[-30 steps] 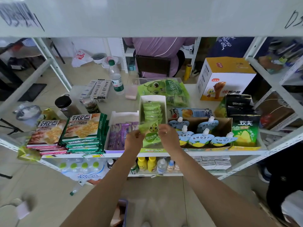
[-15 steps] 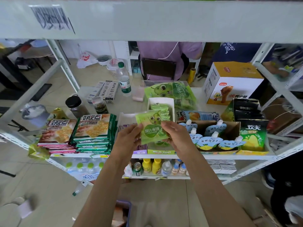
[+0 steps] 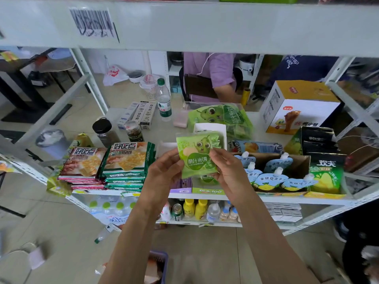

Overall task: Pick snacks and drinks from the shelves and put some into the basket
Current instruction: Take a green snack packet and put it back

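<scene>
Snack packet (image 3: pixel 198 155), green with a cartoon pear on it, sits upright between my two hands above the middle shelf's front edge (image 3: pixel 266 198). From my left: stacked cracker packs (image 3: pixel 127 160) lie flat on the shelf, then my left hand (image 3: pixel 164 171) pinches the packet's left edge, fingers curled. My right hand (image 3: pixel 227 171) pinches its right edge the same way. Blue spouted drink pouches (image 3: pixel 270 179) stand in a cardboard tray beyond. Low between my arms, the purple basket (image 3: pixel 165 263) shows.
</scene>
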